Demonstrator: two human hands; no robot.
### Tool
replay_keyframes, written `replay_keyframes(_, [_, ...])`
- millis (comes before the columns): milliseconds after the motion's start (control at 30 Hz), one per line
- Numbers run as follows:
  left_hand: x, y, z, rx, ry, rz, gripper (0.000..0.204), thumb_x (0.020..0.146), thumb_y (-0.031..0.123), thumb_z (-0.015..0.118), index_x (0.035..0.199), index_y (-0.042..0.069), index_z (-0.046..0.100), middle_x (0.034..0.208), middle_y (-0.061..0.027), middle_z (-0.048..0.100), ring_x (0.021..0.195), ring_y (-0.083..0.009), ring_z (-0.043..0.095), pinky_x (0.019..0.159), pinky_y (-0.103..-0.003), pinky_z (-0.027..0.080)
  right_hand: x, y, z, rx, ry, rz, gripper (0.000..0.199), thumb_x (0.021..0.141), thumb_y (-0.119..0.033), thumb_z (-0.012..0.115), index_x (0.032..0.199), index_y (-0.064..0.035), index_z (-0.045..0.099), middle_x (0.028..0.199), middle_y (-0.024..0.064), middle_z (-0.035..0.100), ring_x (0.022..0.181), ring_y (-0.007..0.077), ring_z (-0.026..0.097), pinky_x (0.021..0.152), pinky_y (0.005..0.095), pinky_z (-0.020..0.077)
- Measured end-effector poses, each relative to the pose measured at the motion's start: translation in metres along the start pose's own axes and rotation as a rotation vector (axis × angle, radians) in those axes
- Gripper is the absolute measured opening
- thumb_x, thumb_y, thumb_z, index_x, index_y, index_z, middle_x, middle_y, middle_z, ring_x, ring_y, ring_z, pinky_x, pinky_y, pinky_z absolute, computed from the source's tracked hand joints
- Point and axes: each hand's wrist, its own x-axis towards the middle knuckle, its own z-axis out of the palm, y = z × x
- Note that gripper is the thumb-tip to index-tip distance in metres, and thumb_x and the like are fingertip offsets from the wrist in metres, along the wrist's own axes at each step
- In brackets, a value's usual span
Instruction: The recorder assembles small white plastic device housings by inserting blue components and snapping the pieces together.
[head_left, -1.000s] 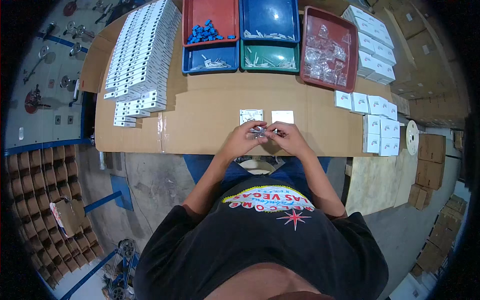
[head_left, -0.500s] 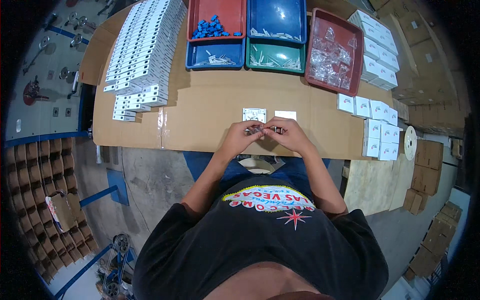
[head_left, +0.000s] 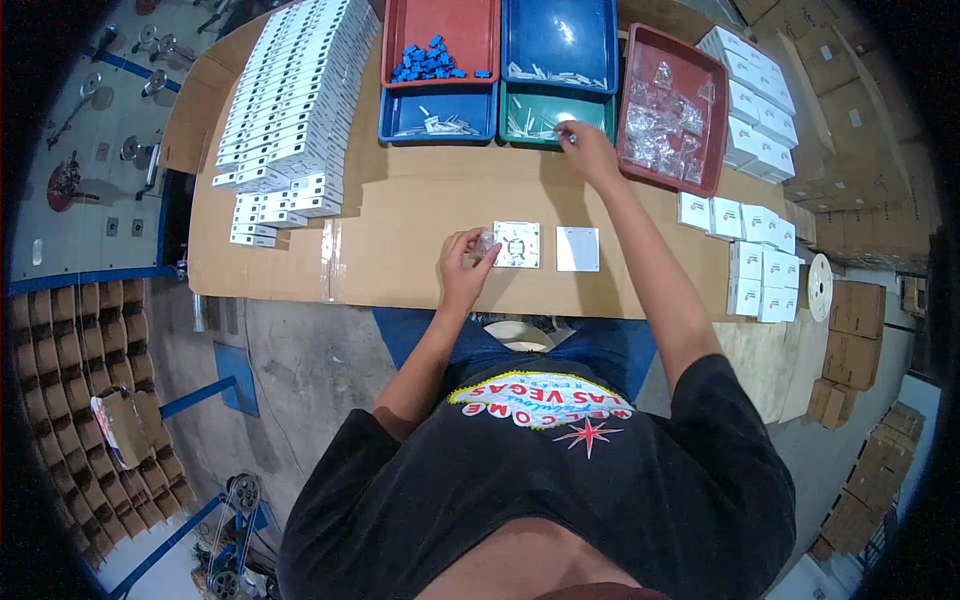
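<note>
Packet of clear plastic (head_left: 487,243) sits in the left hand (head_left: 462,262), thumb and fingers nearly closed around it; its contents are too small to tell. Just right of those fingertips, flat on the desk (head_left: 400,225), lies a square white frame (head_left: 518,246) with fittings inside it; whether hand and frame touch, I cannot tell. Farther right, a square white plate (head_left: 578,250) lies nearer the body than the right hand (head_left: 587,150).

That hand reaches over the near edge of a green tray (head_left: 592,106), fingertips drawn close together; whether they have hold of anything, I cannot tell. Slim white pieces (head_left: 525,124) lie in the tray, left of the fingertips. Right of this hand, a dark red tray (head_left: 650,45) carries more clear packets (head_left: 655,130). Well left of both hands rise stacked white boxes (head_left: 290,110).
</note>
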Motion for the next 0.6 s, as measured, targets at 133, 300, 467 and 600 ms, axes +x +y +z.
replay_keyframes(133, [-0.002,-0.004,0.004,0.111,0.062,0.091,0.037,0.079,0.016,0.087,0.111,0.005,0.072,0.099,-0.0073,0.067,0.089,-0.0212,0.064,0.078,-0.033,0.053,0.03,-0.002,0.004,-0.276,-0.112,-0.066,0.027,0.092,-0.013,0.058,0.112,-0.0172,0.076,0.11,0.0137,0.067,0.109,0.035,0.066,0.088,0.0481,0.0551])
replay_keyframes(300, [-0.002,-0.004,0.008,0.11,0.038,0.091,0.039,0.076,0.021,0.089,0.109,0.007,0.073,0.097,-0.0066,0.067,0.091,-0.0232,0.064,0.079,-0.036,0.053,0.04,0.01,0.01,-0.364,-0.247,-0.036,0.029,0.091,-0.012,0.06,0.114,-0.0177,0.076,0.112,0.0144,0.067,0.111,0.0351,0.065,0.092,0.0483,0.0546])
replay_keyframes(467, [-0.002,-0.005,0.006,0.121,0.032,0.099,0.038,0.076,0.021,0.089,0.107,0.006,0.073,0.097,-0.0065,0.067,0.09,-0.0227,0.064,0.079,-0.036,0.053,0.05,0.019,0.017,-0.326,-0.267,-0.026,0.026,0.088,-0.014,0.063,0.111,-0.0159,0.076,0.109,0.0167,0.073,0.104,0.0369,0.069,0.089,0.0483,0.0554])
replay_keyframes(600, [-0.002,-0.005,0.004,0.128,0.036,0.126,0.036,0.076,0.021,0.088,0.105,0.006,0.073,0.096,-0.0065,0.067,0.088,-0.0229,0.063,0.078,-0.036,0.053,0.056,0.006,0.012,-0.256,-0.356,0.052,0.023,0.089,-0.016,0.062,0.107,-0.017,0.076,0.105,0.0169,0.074,0.102,0.0384,0.07,0.085,0.0484,0.0564])
